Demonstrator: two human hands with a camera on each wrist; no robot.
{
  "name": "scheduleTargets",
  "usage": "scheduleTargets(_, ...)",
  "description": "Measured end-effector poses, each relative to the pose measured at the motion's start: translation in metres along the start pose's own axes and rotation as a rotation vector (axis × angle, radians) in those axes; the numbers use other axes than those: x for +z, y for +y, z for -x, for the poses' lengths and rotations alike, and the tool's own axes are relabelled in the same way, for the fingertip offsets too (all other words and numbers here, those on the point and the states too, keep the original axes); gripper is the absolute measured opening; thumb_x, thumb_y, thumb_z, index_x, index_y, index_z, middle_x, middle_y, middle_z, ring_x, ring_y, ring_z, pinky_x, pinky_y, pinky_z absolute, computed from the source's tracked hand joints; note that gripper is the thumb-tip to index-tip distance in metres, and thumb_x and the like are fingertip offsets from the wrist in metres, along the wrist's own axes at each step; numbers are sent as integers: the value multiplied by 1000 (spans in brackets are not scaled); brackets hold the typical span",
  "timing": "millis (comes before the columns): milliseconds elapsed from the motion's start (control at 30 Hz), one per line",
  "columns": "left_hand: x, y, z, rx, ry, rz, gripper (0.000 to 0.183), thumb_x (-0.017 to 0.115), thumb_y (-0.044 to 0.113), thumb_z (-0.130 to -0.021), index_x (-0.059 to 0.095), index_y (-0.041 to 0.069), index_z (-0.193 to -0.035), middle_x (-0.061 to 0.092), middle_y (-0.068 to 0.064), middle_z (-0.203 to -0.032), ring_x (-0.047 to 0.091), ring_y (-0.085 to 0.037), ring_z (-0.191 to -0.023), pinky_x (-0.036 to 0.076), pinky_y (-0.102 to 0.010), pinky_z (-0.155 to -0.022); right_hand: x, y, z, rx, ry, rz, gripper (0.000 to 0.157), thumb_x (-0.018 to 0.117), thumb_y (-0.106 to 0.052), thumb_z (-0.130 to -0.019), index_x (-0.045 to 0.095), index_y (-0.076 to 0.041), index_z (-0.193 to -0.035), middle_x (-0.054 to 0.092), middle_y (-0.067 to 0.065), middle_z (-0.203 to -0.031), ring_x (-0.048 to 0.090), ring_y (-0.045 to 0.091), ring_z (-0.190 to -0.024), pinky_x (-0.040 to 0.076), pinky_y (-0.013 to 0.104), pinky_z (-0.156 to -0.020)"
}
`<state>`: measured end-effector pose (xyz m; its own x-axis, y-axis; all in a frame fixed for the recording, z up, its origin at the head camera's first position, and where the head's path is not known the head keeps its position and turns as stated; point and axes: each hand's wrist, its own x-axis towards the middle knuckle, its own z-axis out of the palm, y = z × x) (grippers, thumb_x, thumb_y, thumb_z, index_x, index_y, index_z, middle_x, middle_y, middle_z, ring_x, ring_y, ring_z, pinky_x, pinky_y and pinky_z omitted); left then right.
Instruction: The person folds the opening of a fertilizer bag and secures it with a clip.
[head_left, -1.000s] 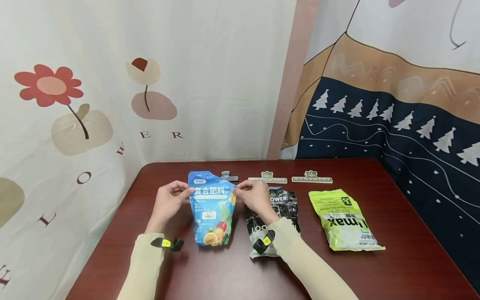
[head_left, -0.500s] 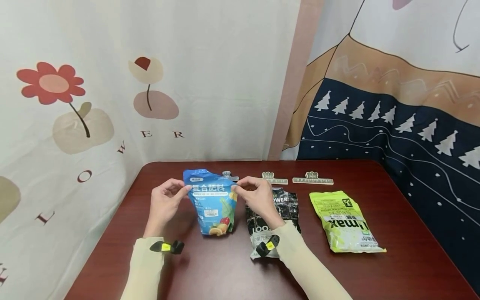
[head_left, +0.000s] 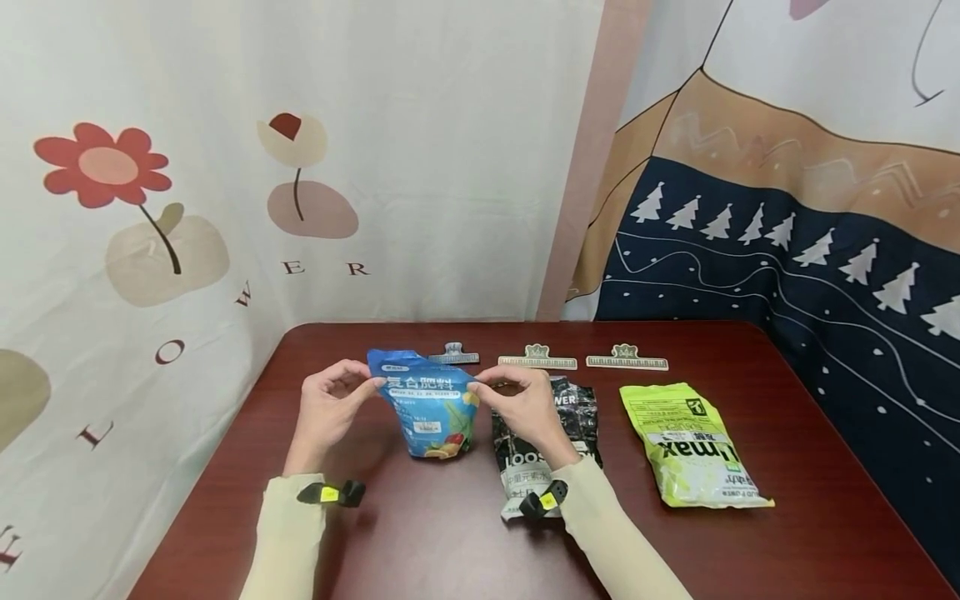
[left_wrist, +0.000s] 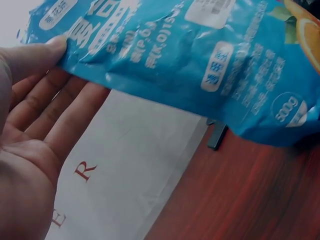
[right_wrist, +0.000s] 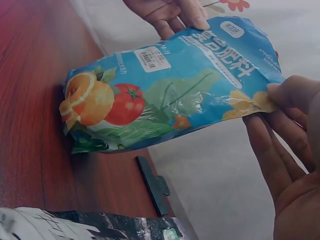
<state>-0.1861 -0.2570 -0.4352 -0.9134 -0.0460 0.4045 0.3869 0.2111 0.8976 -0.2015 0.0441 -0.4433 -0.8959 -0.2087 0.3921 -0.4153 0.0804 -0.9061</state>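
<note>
A blue fertilizer bag (head_left: 427, 417) with fruit and vegetable pictures is held between both hands near the table's back left. My left hand (head_left: 330, 408) pinches its upper left edge, thumb in front and fingers behind. On the opposite upper edge, my right hand (head_left: 528, 408) pinches the same bag. The right wrist view shows the bag (right_wrist: 165, 95) with its base close to the tabletop and its top leaning away. In the left wrist view the thumb (left_wrist: 57, 47) presses the bag's printed face.
A black and white bag (head_left: 577, 417) lies partly under my right forearm. Right of it is a yellow-green bag (head_left: 686, 446). Behind stand three ruler-edged clips in a row: a grey clip (head_left: 453, 354), a middle clip (head_left: 537, 358) and a right clip (head_left: 627, 358). A printed curtain hangs behind the table.
The blue bag has tipped, its base swinging away toward the back, so its front looks shorter. Both hands keep their pinch on it. The grey clip behind shows more fully.
</note>
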Motion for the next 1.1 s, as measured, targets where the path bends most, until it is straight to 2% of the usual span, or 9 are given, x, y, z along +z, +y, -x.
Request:
scheduleTargets(100,-5,-1,0,25,-37,-9,13,78,-2,-87,69,-5,-96,72,-5,-87,68,-16,-75,59,-21,-70,0,0,2,10,-11,-10,10,81,-29,-90,81,-23,-98,78,1,-90,75,32,-76,59,29,-65)
scheduleTargets(300,-11,-5,2,26,-74,2,13,78,-2,-88,68,-5,-97,71,2,-91,67,-15,-78,59,-20,-71,3,-2,4,0,-41,-16,10,80,-28,-91,80,-23,-100,78,1,-92,75,27,-77,59,29,-66)
scheduleTargets(433,-12,-5,3,15,-79,10,14,78,-2,-88,68,-6,-98,71,4,-92,68,-10,-80,60,-21,-73,4,-3,3,-3,-48,-35,9,80,-26,-92,80,-21,-100,78,2,-91,74,34,-78,59,28,-67)
scheduleTargets(600,-12,-3,2,17,-76,24,18,79,-4,-86,66,-5,-98,73,5,-90,69,-11,-78,59,-20,-72,4,-4,3,-31,-28,-52,9,80,-23,-91,78,-20,-100,78,4,-92,75,31,-79,60,29,-69)
scheduleTargets(800,-13,-3,0,82,-58,95,18,79,-12,-81,65,-3,-87,70,0,-89,67,-8,-77,57,-17,-68,5,-4,2,-69,-15,-84,9,79,-14,-91,73,-13,-98,78,7,-97,76,25,-86,62,32,-73)
scheduleTargets(867,-14,-3,0,117,-82,114,14,77,-14,-82,71,-3,-88,71,-3,-92,68,-9,-81,59,-19,-71,6,-4,2,-93,-20,-74,6,76,-8,-92,74,-11,-97,77,8,-98,75,22,-86,62,35,-74)
scheduleTargets(967,-15,-3,-1,153,-121,117,13,74,-15,-84,77,-7,-93,73,-5,-94,69,-11,-83,61,-21,-75,7,-5,2,-151,-31,-32,13,71,1,-93,79,-8,-99,77,9,-97,74,21,-88,62,39,-74)
scheduleTargets(1100,-15,-2,-1,157,-130,70,17,75,-14,-83,76,-12,-100,74,-2,-94,69,-11,-81,61,-21,-75,8,-5,2,-214,-14,49,20,71,6,-91,80,-5,-106,78,11,-99,73,22,-89,60,34,-73)
